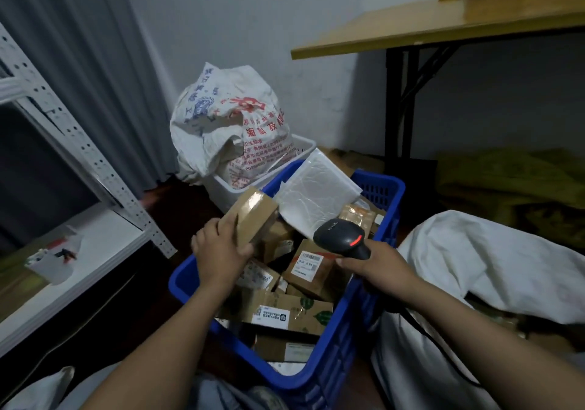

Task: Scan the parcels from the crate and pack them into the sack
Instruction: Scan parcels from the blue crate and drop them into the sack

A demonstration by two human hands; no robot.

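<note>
A blue plastic crate [384, 188] in front of me holds several cardboard parcels and a white bubble mailer [316, 189]. My left hand [218, 248] grips a small taped cardboard box [253, 215], lifted above the crate's left side. My right hand [373, 265] holds a black barcode scanner [340, 235] with a red light on, its head turned toward the box. A white sack [493, 267] lies open to the right of the crate.
A printed white bag [234, 124] stands in a white tub [300, 153] behind the crate. A white metal shelf [79, 143] is at left, with a cup of pens [52, 261]. A wooden table [443, 26] stands at upper right.
</note>
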